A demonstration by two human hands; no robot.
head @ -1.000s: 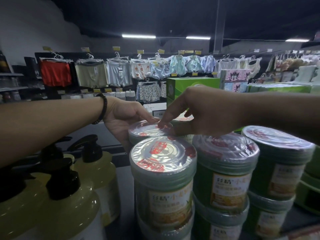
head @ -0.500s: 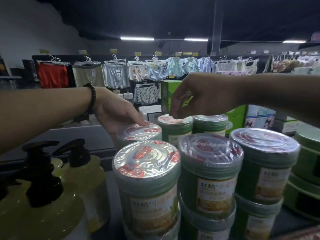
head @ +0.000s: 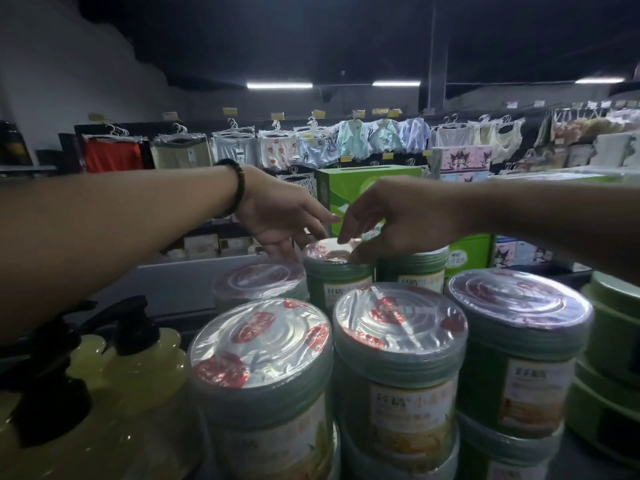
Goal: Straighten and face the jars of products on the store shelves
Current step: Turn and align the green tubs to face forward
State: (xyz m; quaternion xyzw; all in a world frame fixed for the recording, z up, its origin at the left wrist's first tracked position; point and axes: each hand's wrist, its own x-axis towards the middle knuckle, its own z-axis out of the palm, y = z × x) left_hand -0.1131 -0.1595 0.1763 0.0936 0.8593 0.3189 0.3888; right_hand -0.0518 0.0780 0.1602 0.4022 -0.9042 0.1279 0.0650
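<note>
Nearest, well short of the fingers and below them, three front jars (head: 398, 344) are standing side by side on top of more jars. Their film-wrapped lids are shining and their labels are facing forward. Left of these, under the left forearm, yellow pump bottles (head: 145, 362) with black heads are standing.

Farther back, the rear jar (head: 337, 271) is standing upright in the middle of the back row, between the two hands, with its label facing forward. The left hand (head: 277, 216), wearing a dark bracelet (head: 237, 188), is reaching down at this jar's left side. Its fingers (head: 280, 245) are lying fairly straight and touching the lid's left edge, their tips hidden behind the left jar (head: 259, 280). The right hand (head: 394, 216) is gripping the lid from the right, its curled fingers (head: 363, 252) pinching it, one tip on the top and another at the near rim. Just right of those fingers the right jar (head: 415, 268) is standing, partly covered by the hand.

Beyond the fingers a green box (head: 367, 183) is sitting. Far past it, clothes (head: 242, 147) are hanging on white hangers under ceiling lights (head: 278, 85).
</note>
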